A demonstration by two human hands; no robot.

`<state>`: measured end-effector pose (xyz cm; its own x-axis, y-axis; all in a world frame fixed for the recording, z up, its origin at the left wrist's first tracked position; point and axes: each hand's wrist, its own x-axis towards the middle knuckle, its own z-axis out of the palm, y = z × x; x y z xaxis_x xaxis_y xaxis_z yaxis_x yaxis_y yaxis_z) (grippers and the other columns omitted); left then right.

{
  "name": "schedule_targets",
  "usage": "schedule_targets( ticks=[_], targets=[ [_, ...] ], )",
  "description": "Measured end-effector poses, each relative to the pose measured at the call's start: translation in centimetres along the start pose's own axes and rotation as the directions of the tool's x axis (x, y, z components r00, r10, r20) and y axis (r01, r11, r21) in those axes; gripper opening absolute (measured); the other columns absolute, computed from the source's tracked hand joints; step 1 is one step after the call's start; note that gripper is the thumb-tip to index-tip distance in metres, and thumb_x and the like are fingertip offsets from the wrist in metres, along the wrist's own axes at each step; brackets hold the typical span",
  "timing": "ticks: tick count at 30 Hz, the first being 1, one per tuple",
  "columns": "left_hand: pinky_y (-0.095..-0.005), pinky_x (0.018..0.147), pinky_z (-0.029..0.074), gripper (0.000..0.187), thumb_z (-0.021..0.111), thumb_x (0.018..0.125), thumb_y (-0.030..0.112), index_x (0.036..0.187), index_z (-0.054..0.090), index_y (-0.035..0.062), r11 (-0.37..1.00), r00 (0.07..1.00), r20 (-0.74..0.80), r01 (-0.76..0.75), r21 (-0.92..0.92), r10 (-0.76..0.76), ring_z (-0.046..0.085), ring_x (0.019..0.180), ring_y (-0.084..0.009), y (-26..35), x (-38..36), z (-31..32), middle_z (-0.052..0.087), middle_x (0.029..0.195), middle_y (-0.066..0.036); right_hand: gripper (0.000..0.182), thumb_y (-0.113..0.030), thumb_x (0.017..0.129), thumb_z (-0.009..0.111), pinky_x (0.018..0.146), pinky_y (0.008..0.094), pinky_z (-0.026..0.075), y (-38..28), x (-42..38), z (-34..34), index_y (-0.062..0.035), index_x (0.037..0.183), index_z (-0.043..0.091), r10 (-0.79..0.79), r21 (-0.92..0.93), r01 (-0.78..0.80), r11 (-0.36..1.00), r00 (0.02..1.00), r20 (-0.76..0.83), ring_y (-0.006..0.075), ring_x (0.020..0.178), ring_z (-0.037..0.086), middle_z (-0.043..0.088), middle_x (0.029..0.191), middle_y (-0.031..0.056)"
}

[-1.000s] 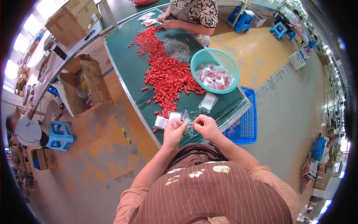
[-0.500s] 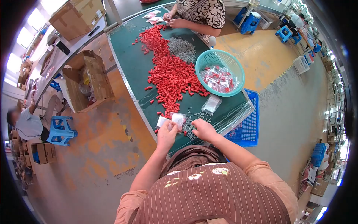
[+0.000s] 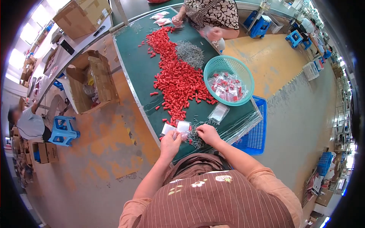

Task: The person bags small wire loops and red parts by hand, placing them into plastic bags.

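My left hand is closed, pinching a small clear plastic bag with something reddish in it. Beside its fingers lie two stacks of small white-looking bags, close to the table's near edge. My right hand has its fingertips pinched together at a small pile of grey screws; what is between them is too small to make out. Just beyond both hands, a long heap of red plastic plugs stretches up the green table.
A turquoise basket of filled bags stands at the table's right edge, near a clear-wrapped pack. A larger screw heap lies farther back. Across the table a co-worker handles bags. A blue crate sits below right.
My right hand has closed to a pinch at the screw pile, while my left hand stays near the white stacks with the bag. The co-worker's hands have moved apart.
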<state>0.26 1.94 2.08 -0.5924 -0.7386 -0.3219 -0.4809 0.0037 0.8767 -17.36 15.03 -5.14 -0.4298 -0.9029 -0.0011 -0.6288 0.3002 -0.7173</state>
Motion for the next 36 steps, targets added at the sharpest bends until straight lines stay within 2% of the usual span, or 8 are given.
schedule_targets(
  ticks=[4,5,13,16,22,25,27,36],
  targets=[
    [-0.0262,0.061,0.049,0.015,0.064,0.086,0.014,0.088,0.065,-0.0008,0.998,0.999,0.013,-0.050,0.048,0.049,0.061,0.065,-0.0101,-0.4,0.2,0.4,0.067,0.071,-0.007,0.027,-0.008,0.081,0.063,0.066,0.0280,0.054,0.4,0.2,-1.1,0.0033,0.105,0.067,0.451,0.551,-0.532,0.643,0.845,0.288,0.0190,0.074,0.068,0.070,0.088,0.0137],
    [-0.0263,0.061,0.049,0.015,0.064,0.086,0.014,0.088,0.065,-0.0008,0.997,0.999,0.021,-0.049,0.055,0.048,0.062,0.065,-0.0102,-0.4,0.2,0.4,0.067,0.071,-0.007,0.027,-0.006,0.082,0.062,0.066,0.0242,0.053,0.1,0.2,-1.7,0.0061,0.106,0.066,0.445,0.588,-0.531,0.610,0.844,0.300,0.0117,0.074,0.066,0.069,0.089,0.0090],
    [-0.0273,0.062,0.050,0.014,0.063,0.086,0.014,0.089,0.066,0.0002,0.996,0.998,0.034,-0.063,0.059,0.062,0.062,0.065,-0.0098,-0.8,0.2,0.8,0.068,0.073,-0.007,0.022,-0.006,0.089,0.062,0.065,0.0207,0.052,-2.7,-0.2,-4.7,0.0027,0.109,0.065,0.477,0.768,-0.570,0.293,0.783,0.399,0.0102,0.075,0.065,0.067,0.086,0.0058],
    [-0.0300,0.063,0.050,0.016,0.064,0.084,0.015,0.090,0.065,0.0003,0.994,0.998,0.037,-0.059,0.092,0.056,0.063,0.066,-0.0135,-0.1,0.0,0.9,0.067,0.072,-0.009,0.023,-0.004,0.088,0.062,0.068,0.0216,0.052,-4.9,-0.3,-6.1,0.0029,0.109,0.065,0.468,0.762,-0.556,0.333,0.799,0.378,0.0101,0.075,0.065,0.067,0.086,0.0055],
    [-0.0363,0.066,0.049,0.023,0.064,0.080,0.021,0.086,0.064,-0.0012,0.967,0.988,0.049,-0.155,0.201,0.148,0.064,0.069,-0.0271,1.1,-0.3,1.6,0.065,0.075,-0.019,0.016,-0.002,0.082,0.063,0.071,0.0259,0.051,-9.6,-0.9,-7.4,0.0011,0.098,0.066,0.237,0.589,-0.270,0.762,0.962,0.134,0.0125,0.078,0.064,0.067,0.086,0.0075],
    [-0.0373,0.067,0.049,0.024,0.063,0.080,0.022,0.085,0.063,-0.0012,0.967,0.984,0.087,-0.170,0.188,0.156,0.063,0.070,-0.0287,1.7,-0.6,2.0,0.064,0.076,-0.020,0.010,-0.006,0.080,0.064,0.068,0.0325,0.051,-11.4,-1.2,-7.4,-0.0021,0.090,0.065,-0.020,0.212,0.028,0.977,0.999,-0.037,0.0246,0.075,0.065,0.065,0.083,0.0103],
    [-0.0379,0.067,0.049,0.024,0.063,0.081,0.023,0.086,0.063,-0.0009,0.965,0.980,0.110,-0.186,0.185,0.168,0.064,0.070,-0.0288,1.8,-0.7,2.1,0.064,0.076,-0.020,0.007,-0.009,0.078,0.064,0.065,0.0403,0.050,-12.2,-1.0,-7.5,-0.0037,0.082,0.064,-0.188,-0.021,0.188,0.982,0.980,-0.065,0.0339,0.075,0.061,0.061,0.080,0.0116],
    [-0.0375,0.067,0.049,0.024,0.061,0.081,0.024,0.085,0.063,0.0005,0.988,0.986,0.143,-0.108,0.113,0.091,0.064,0.071,-0.0262,1.7,-1.4,2.6,0.065,0.074,-0.018,0.003,-0.004,0.075,0.061,0.070,0.0407,0.050,-12.5,-1.4,-7.2,-0.0048,0.078,0.060,-0.298,-0.243,0.299,0.923,0.954,0.043,0.0308,0.080,0.060,0.058,0.080,0.0112]
  ],
)
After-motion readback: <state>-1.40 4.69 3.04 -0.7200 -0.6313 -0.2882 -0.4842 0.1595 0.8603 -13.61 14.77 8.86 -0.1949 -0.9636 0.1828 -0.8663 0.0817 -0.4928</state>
